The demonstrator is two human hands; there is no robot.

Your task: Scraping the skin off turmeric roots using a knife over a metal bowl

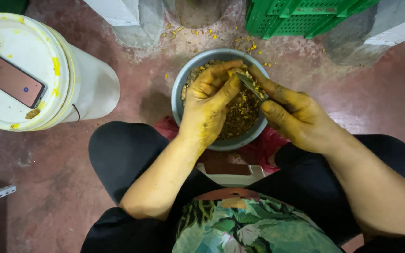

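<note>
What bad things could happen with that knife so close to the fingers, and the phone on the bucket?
The right hand holds a small knife right against the left hand over the metal bowl; both hands are coated in yellow stain, so a slip might nick a finger. The phone lies on the white bucket lid beside yellow smears, so it could get stained or be knocked off. Yellow scraps already litter the floor; more may spill.

Matt metal bowl (pixel 179 93), glossy plastic bucket (pixel 94 84), green plastic crate (pixel 301 18)
</note>
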